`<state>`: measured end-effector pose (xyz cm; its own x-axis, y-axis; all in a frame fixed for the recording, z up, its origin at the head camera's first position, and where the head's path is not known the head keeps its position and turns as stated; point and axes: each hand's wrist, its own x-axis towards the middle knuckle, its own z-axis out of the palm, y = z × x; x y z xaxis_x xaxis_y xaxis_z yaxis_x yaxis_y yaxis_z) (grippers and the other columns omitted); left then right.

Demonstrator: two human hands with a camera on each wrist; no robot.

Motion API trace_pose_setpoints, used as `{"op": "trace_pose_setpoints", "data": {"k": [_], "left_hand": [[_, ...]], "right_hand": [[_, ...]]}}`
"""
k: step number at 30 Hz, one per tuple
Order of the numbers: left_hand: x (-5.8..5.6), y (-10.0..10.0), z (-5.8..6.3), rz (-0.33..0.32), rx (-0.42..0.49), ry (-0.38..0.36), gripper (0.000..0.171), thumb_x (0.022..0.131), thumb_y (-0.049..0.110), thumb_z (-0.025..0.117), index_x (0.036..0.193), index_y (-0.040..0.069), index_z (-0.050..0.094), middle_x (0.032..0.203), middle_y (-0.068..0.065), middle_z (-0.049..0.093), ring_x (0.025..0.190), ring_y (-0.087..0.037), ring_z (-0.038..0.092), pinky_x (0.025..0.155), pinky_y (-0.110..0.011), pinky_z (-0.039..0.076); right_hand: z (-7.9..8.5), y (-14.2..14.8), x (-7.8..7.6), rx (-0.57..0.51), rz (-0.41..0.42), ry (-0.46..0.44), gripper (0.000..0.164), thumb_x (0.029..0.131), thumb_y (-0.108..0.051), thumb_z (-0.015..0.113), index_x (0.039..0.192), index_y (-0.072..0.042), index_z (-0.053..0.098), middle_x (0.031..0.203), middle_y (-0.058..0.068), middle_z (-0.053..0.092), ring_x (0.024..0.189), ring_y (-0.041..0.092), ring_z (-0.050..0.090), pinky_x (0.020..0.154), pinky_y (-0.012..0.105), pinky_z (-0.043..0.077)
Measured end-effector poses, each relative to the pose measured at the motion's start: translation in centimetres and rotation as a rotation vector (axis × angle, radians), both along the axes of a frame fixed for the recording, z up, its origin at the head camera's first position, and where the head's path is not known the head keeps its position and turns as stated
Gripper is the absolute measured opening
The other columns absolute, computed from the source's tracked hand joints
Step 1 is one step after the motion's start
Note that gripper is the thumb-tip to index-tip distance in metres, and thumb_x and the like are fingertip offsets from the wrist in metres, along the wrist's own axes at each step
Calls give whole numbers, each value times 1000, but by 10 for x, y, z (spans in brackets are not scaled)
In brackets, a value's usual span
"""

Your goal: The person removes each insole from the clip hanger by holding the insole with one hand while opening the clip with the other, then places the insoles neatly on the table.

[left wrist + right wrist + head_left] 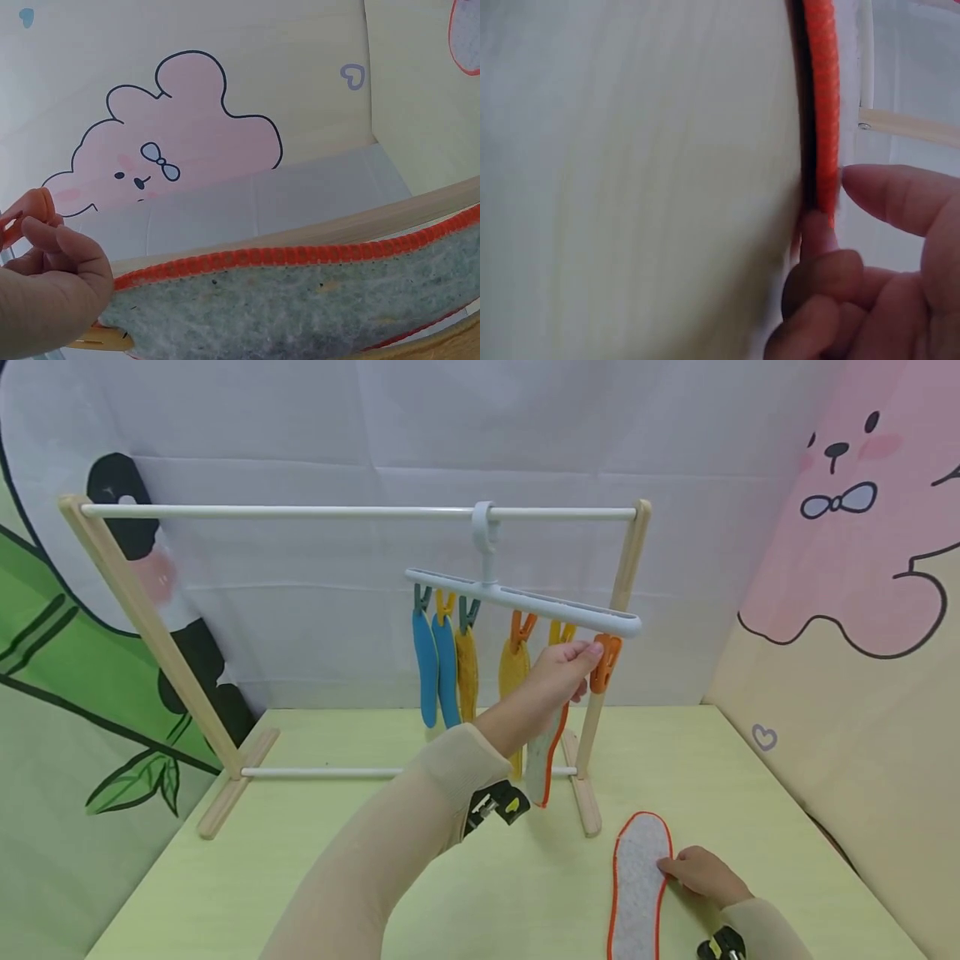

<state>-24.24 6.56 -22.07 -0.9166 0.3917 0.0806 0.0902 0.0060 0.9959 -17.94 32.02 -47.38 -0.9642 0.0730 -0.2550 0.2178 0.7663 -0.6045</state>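
Note:
My left hand is raised to the right end of a white clip hanger, where its thumb and fingers pinch an orange clothespin. Just below that hand hangs a grey insole with orange stitched edging, held by a yellow clothespin. Lower right, my right hand pinches the edge of a second grey, orange-edged insole. That insole lies over the table, its near end cut off by the frame. In the right wrist view, thumb and fingers sit on either side of its orange edge.
Blue insoles and yellow insoles hang from other clothespins along the hanger. Its hook rests on the white top rod of a wooden-legged rack. A lower rod runs just above the pale table. Printed cloth walls surround it.

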Motion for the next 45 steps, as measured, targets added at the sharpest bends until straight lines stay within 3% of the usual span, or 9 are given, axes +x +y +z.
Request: {"op": "trace_pose_setpoints", "data": {"k": [7,15,19,28,36,45], "left_hand": [[-3,-3,0,35,-9,-7,34,101,22,49,120,-3,61,72,1,47,59,-13,39,59,-19,37],[-2,-7,4,14,45,-21,32,100,20,52,123,-1,59,102,0,54,59,-12,40,58,-19,36],[-1,-8,5,3,47,-26,31,100,20,52,123,-1,59,108,-2,55,58,-11,40,57,-18,37],[-3,-11,2,-2,43,-13,30,100,18,52,121,-3,58,94,1,52,58,-11,41,56,-18,37],[-3,-13,4,-14,-2,-29,32,99,17,53,127,2,58,98,0,55,62,-12,43,61,-20,38],[-4,-16,4,9,-34,-51,29,99,15,55,124,3,62,94,0,58,63,-13,45,61,-20,40]], "right_hand": [[5,0,1,68,44,46,32,85,-24,61,60,-11,45,52,-2,38,49,11,34,51,27,30],[14,-4,2,120,49,52,27,85,-25,59,66,-9,47,59,1,45,53,13,39,51,28,31],[16,-5,3,128,53,47,27,87,-24,58,68,-9,47,60,1,45,54,13,40,52,29,31],[31,-15,-2,125,53,87,22,91,-26,56,78,-9,57,70,0,50,62,16,43,56,31,33],[38,-22,-4,121,56,138,20,91,-26,56,85,-7,62,70,0,52,63,16,46,57,33,36],[52,-35,-6,-12,85,154,21,94,-22,55,87,-3,60,69,5,54,61,17,49,55,32,37]]}}
